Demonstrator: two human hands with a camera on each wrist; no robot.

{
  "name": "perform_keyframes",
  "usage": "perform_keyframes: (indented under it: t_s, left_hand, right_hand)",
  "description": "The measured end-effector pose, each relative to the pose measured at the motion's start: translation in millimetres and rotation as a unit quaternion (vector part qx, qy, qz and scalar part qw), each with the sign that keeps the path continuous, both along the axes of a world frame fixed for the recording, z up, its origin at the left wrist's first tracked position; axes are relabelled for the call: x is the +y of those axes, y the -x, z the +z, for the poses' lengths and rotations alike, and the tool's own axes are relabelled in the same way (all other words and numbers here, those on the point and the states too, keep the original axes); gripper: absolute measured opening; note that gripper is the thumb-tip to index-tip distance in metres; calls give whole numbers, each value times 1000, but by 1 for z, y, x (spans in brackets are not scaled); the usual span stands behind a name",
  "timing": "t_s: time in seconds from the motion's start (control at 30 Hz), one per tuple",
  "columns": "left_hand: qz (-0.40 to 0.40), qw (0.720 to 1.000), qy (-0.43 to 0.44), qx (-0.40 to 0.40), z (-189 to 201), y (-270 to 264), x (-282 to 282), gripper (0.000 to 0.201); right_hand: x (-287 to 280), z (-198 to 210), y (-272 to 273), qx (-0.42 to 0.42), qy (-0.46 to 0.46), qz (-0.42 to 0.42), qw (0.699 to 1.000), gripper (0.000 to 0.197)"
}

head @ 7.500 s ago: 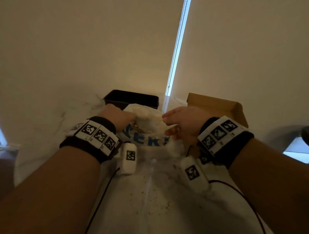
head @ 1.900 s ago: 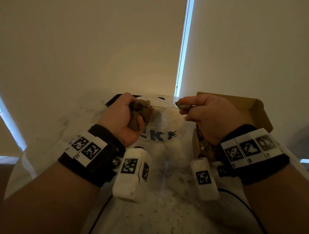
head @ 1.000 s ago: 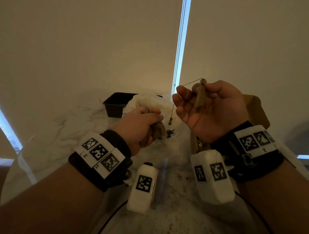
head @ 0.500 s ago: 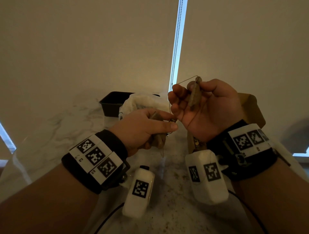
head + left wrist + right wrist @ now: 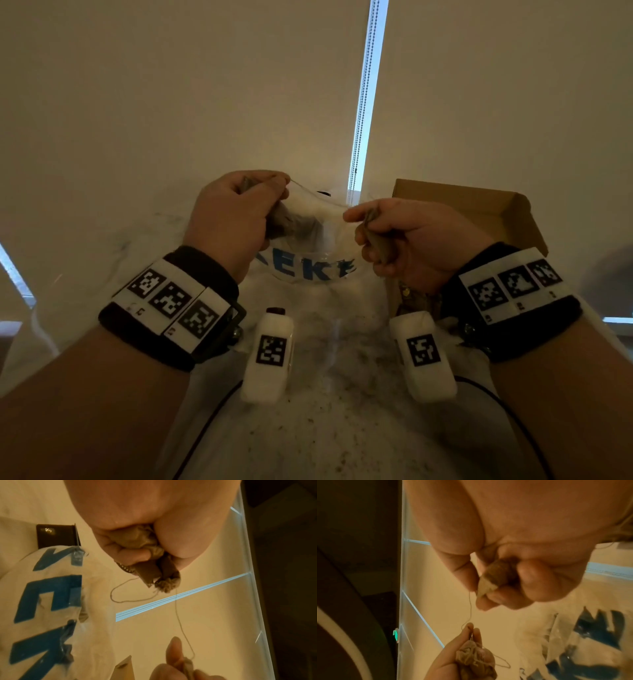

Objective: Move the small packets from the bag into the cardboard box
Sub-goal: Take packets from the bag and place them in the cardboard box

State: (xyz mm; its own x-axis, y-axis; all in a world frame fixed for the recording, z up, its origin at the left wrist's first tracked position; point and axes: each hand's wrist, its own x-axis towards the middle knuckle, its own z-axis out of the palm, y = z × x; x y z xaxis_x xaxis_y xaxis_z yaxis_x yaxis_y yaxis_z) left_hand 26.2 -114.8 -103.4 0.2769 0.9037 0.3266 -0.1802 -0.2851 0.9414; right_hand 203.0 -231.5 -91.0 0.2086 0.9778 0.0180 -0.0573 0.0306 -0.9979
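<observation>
My left hand (image 5: pixel 236 212) grips a bunch of small brown packets (image 5: pixel 147 555) with strings, raised above the clear plastic bag (image 5: pixel 308 253) with blue letters. My right hand (image 5: pixel 404 236) pinches a single brown packet (image 5: pixel 494 578) between thumb and fingers, to the right of the bag's mouth. A thin string (image 5: pixel 181 622) runs taut from the left hand's bunch to the right hand's packet. The open cardboard box (image 5: pixel 479 212) stands just behind and under the right hand; several packets (image 5: pixel 416 301) lie inside it.
A dark tray (image 5: pixel 56 536) sits behind the bag, mostly hidden in the head view. The marble tabletop (image 5: pixel 325 428) carries dark specks. White sensor blocks hang under both wrists, with a black cable (image 5: pixel 209 431) trailing toward me. A blind cord (image 5: pixel 363 102) hangs by the wall.
My right hand came down from its raised position to beside the bag mouth. My left hand rose and moved away to the left, pulling the string straight between the two hands.
</observation>
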Motion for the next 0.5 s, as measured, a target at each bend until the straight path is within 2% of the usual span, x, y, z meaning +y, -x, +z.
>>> perform_keyframes:
  t_s: [0.1, 0.23, 0.37, 0.5]
  left_hand:
    - [21, 999, -36, -4, 2, 1, 1, 13]
    - [30, 998, -57, 15, 0, 3, 7, 11]
    - [-24, 991, -83, 99, -3, 2, 3, 2]
    - [-80, 970, -134, 185, -5, 0, -3, 4]
  right_hand:
    - [-4, -1, 5, -45, 35, 87, 995, 27]
    - [-10, 6, 9, -6, -20, 154, 988, 26]
    - [-11, 16, 6, 118, -112, 127, 979, 32]
    - [-6, 15, -1, 188, -159, 73, 966, 27]
